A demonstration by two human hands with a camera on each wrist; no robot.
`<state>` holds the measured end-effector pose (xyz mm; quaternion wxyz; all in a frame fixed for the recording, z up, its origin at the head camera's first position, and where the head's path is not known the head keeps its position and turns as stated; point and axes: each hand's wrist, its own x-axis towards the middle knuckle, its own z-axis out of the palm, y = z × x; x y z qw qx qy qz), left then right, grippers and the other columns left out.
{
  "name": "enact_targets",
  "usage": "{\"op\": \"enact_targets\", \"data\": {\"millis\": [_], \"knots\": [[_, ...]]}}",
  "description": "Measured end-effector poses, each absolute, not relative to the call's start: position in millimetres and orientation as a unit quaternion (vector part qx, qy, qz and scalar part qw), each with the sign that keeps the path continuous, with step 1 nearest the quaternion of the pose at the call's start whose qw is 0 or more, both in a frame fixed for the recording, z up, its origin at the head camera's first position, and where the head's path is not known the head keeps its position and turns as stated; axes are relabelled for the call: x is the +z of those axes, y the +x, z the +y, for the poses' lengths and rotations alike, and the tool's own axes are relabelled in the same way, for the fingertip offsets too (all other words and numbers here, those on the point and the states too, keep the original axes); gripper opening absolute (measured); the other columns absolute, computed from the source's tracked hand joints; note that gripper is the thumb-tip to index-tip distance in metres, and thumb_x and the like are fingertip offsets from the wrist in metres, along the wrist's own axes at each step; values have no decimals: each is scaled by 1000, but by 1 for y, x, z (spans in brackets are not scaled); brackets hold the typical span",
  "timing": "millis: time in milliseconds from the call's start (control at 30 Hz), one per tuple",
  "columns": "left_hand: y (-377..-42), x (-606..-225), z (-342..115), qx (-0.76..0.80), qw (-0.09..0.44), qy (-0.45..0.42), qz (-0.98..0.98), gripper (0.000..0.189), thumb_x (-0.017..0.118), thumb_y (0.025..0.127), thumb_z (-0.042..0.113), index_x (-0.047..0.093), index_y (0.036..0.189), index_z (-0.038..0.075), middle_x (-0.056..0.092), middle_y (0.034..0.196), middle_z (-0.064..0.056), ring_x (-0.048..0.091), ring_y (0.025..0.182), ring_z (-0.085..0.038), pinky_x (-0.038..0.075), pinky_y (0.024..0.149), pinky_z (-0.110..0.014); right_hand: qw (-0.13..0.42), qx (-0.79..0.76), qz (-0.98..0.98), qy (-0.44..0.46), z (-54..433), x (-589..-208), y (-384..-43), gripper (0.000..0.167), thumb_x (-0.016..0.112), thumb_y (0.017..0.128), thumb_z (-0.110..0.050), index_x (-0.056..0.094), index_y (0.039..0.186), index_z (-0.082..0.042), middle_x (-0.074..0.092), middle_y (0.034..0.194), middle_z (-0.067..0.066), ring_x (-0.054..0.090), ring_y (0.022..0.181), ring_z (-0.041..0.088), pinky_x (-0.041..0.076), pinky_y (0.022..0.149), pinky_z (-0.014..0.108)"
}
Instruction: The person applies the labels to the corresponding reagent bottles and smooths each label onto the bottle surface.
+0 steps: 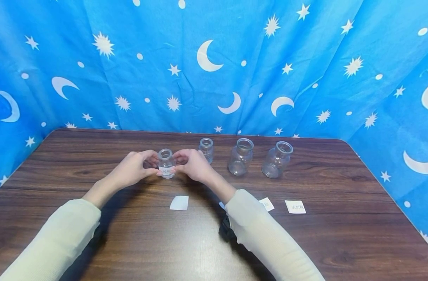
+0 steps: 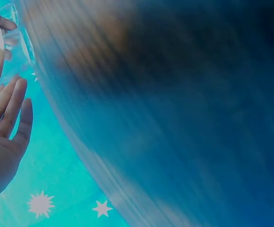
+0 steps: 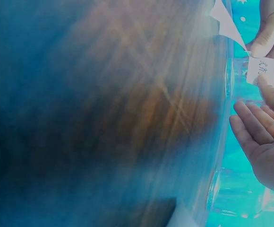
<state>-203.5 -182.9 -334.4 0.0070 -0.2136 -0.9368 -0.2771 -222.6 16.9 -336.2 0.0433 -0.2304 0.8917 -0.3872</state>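
Note:
A small clear glass jar (image 1: 166, 160) stands upright at the left-centre of the table, a white handwritten label (image 1: 167, 170) on its front. From the left side my left hand (image 1: 138, 168) holds the jar, its thumb on the label's left end. On the opposite side my right hand (image 1: 194, 166) has its thumb on the label's right end. In the right wrist view, that thumb presses the label (image 3: 262, 71) while the other right fingers (image 3: 255, 124) extend beside the jar. Left fingers (image 2: 15, 111) also show extended in the left wrist view.
Behind my right hand stands another small glass jar (image 1: 206, 145). Two larger glass jars (image 1: 240, 156) (image 1: 277, 160) are further right. White paper pieces (image 1: 179, 203) (image 1: 295, 207) lie in front, some partly under my right sleeve (image 1: 256, 222). A black object (image 1: 226, 230) shows by that sleeve. A blue curtain (image 1: 214, 86) hangs behind.

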Motion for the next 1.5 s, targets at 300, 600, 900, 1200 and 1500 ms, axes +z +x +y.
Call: {"op": "enact_targets", "data": {"millis": [300,600,900,1200,1500], "knots": [[-207,-339,-185,-274,20,-239,-932,30,70,80,18,59,103,2,66,91,-8,63,86,-24,48,77,-43,43,-381,893,-234,18,-339,-223,34,75,75,-18,65,105,-7,69,95,4,64,90,13,47,78,24],[-208,-337,-184,-264,31,-249,-931,28,73,77,17,62,98,3,68,90,-8,64,86,-25,48,77,-43,45,-365,895,-252,18,-339,-224,38,76,73,-19,64,107,-5,68,97,5,64,90,13,47,78,22],[-212,-334,-184,-279,12,-248,-928,30,73,77,17,62,102,2,68,93,-10,64,89,-26,47,81,-46,31,-349,895,-278,20,-339,-227,38,75,74,-18,64,107,-4,68,94,6,64,85,13,47,74,20],[-216,-335,-186,-304,-4,-251,-919,31,73,76,14,63,103,1,68,95,-11,64,91,-27,45,83,-46,-6,-305,896,-322,19,-339,-227,36,77,73,-15,62,103,-3,68,93,7,64,82,13,47,72,17],[-216,-335,-186,-305,-10,-245,-920,31,73,76,14,63,103,1,67,95,-12,63,92,-27,45,84,-47,2,-285,901,-326,17,-338,-225,37,76,74,-14,59,105,-5,66,90,5,62,79,12,46,67,17]]}}
